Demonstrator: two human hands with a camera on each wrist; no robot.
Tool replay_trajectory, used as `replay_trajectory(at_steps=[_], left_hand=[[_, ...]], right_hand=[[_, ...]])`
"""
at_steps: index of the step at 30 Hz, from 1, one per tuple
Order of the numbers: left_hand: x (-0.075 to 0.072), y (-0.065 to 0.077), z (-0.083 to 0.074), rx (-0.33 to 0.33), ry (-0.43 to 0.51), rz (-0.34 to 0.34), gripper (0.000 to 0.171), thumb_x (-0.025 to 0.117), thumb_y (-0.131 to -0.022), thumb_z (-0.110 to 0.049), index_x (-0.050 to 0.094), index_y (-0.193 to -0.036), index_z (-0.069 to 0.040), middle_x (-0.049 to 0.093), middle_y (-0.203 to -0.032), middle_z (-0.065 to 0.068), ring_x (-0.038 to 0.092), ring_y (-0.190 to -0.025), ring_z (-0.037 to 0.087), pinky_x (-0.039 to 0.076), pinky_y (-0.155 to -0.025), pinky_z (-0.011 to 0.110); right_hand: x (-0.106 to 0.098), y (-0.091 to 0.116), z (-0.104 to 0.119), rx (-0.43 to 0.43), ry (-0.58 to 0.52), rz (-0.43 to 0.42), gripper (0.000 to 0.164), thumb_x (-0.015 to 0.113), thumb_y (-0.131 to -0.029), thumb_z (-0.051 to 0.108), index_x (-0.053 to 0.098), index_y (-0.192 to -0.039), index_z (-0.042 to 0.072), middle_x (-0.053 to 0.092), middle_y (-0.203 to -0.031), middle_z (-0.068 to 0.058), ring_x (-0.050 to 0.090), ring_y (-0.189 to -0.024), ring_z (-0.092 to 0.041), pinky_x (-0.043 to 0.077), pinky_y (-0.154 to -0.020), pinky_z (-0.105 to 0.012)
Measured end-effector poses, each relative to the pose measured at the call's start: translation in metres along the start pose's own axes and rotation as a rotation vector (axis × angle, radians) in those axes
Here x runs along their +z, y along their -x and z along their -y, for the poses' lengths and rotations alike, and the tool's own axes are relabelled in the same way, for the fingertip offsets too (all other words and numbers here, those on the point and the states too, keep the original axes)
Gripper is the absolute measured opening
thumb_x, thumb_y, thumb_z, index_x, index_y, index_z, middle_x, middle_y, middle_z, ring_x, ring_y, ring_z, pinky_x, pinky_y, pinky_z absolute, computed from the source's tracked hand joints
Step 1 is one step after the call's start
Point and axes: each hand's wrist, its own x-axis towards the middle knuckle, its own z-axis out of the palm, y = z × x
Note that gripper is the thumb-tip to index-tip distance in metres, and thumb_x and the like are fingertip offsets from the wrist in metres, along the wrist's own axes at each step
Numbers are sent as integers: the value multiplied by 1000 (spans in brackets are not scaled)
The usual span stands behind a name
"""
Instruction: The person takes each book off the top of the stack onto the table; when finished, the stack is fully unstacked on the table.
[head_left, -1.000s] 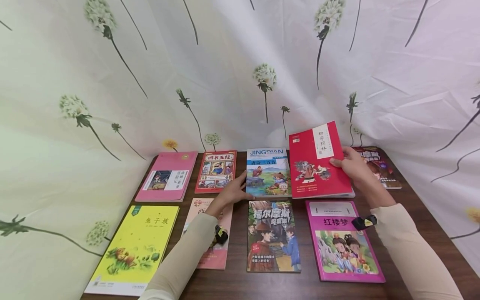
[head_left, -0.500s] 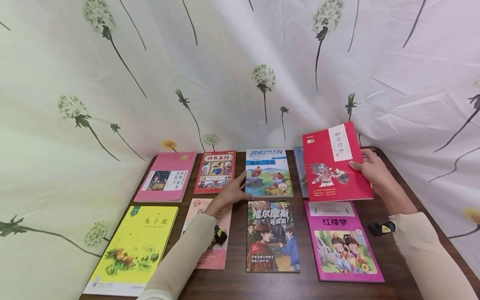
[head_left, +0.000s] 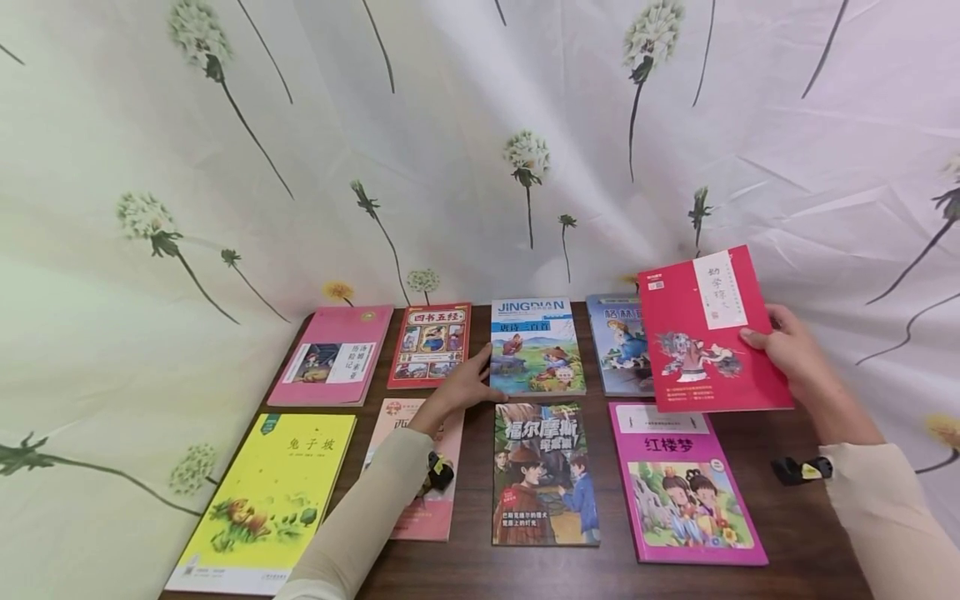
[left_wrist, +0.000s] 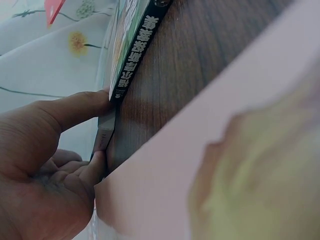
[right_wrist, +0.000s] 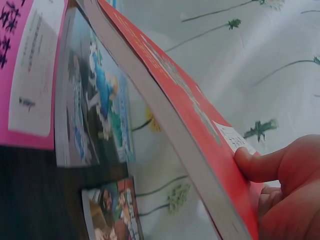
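A red paperback book (head_left: 697,358) is raised and tilted at the right of the head view. My right hand (head_left: 787,346) grips its right edge, thumb on the cover, other fingers behind. In the right wrist view its page edges face the camera. Partly covered by it is a blue picture-cover book (head_left: 618,350). My left hand (head_left: 459,392) rests beside the JINGDIAN book (head_left: 536,350), fingers at its left edge and thumb near its lower corner. The left wrist view shows the thumb tip (left_wrist: 102,97) at the corner of the dark-spined detective book (head_left: 546,475).
On the dark wooden table lie a magenta book (head_left: 686,483), a yellow book (head_left: 262,500), a pink book (head_left: 330,321), a red comic-style book (head_left: 431,346) and a pale pink book (head_left: 427,517) under the left forearm. Another book (right_wrist: 112,210) shows in the right wrist view. Dandelion-print cloth (head_left: 450,125) hangs behind.
My right hand has carried the red book rightward, off the blue book, which now shows in part. The book at the far right has become hidden behind it. My left hand stays put.
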Motion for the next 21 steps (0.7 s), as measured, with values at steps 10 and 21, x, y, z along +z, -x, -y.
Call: replay_trajectory(at_steps=[10, 21], left_hand=[[0, 0, 0, -3, -12, -12, 110, 85, -92, -13, 10, -173, -12, 9, -181, 7, 36, -159, 33, 54, -113, 49], [-1, 1, -1, -20, -16, -17, 110, 85, -92, -13, 11, -173, -12, 11, -180, 9, 38, -157, 35, 55, -111, 50]], right_hand=[[-25, 10, -14, 87, 9, -53, 90, 57, -106, 49, 11, -170, 6, 47, -136, -21, 62, -77, 3, 62, -69, -23], [-48, 22, -30, 152, 19, -78, 91, 58, -105, 53, 14, -172, 10, 47, -131, -15, 59, -78, 4, 60, -69, -22]])
